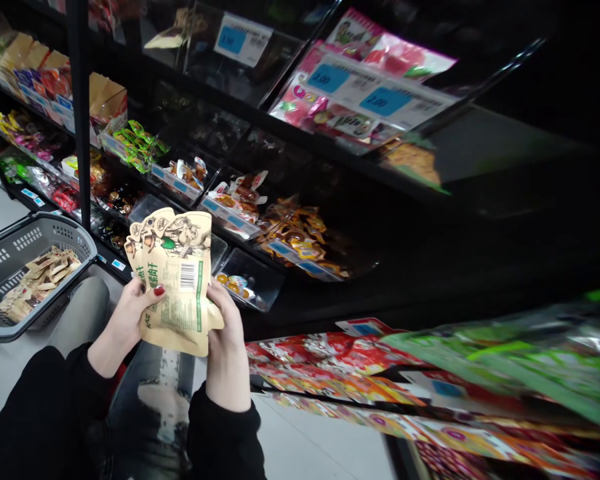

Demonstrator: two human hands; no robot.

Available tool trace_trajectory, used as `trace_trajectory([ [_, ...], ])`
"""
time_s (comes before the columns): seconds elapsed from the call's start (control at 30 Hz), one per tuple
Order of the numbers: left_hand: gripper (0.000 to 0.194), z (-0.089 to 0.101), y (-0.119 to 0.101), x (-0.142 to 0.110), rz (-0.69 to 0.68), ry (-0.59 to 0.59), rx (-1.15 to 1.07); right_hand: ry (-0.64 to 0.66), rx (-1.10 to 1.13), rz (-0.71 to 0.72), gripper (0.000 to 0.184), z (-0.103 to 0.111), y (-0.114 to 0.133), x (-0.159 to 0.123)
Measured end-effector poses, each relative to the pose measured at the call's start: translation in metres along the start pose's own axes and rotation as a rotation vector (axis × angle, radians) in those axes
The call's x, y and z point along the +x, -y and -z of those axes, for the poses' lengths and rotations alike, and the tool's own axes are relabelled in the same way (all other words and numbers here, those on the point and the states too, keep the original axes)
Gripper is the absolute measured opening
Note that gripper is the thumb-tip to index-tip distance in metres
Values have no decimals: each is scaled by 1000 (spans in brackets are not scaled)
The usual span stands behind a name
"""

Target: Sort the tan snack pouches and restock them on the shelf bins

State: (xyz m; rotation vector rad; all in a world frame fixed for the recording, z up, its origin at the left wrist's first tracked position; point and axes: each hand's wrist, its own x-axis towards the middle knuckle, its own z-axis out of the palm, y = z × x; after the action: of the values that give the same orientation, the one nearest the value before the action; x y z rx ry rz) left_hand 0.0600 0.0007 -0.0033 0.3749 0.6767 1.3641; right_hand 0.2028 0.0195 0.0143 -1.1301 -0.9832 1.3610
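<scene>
Several tan snack pouches [180,313] with green print, a barcode and a drawing are fanned together in front of me, above my knees. My left hand [130,313] is closed on their left edge, its thumb with a red nail lying across the front pouch. Closed on the right edge is my right hand [227,323], its fingers partly hidden behind the pouches. To the left, a grey plastic basket [83,241] stands on the floor and holds several small tan packets [45,273].
Black shelves with clear bins of wrapped sweets [300,230] run behind the pouches. Price tags [243,40] line the shelf edges. At right, close by, hang rows of red packets [325,353] and blurred green bags [505,353]. A black post [80,120] rises beside the basket.
</scene>
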Motion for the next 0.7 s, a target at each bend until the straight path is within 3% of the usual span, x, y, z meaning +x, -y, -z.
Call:
trace_trajectory([
  [0.27, 43, 8, -7, 5, 15, -19, 88, 133, -154, 61, 13, 0, -11, 15],
  [0.4, 40, 7, -7, 5, -27, -31, 129, -76, -81, 325, 33, 1, -3, 11],
  [0.47, 41, 7, -7, 4, -52, -29, 169, -93, -161, 423, 32, 0, 5, 2],
  [0.57, 41, 7, -6, 4, -93, -60, 212, -29, -366, 371, 22, -5, 12, -10],
  [0.7, 41, 2, -5, 4, -100, -99, 165, -170, -261, 356, 21, -10, 9, -13],
])
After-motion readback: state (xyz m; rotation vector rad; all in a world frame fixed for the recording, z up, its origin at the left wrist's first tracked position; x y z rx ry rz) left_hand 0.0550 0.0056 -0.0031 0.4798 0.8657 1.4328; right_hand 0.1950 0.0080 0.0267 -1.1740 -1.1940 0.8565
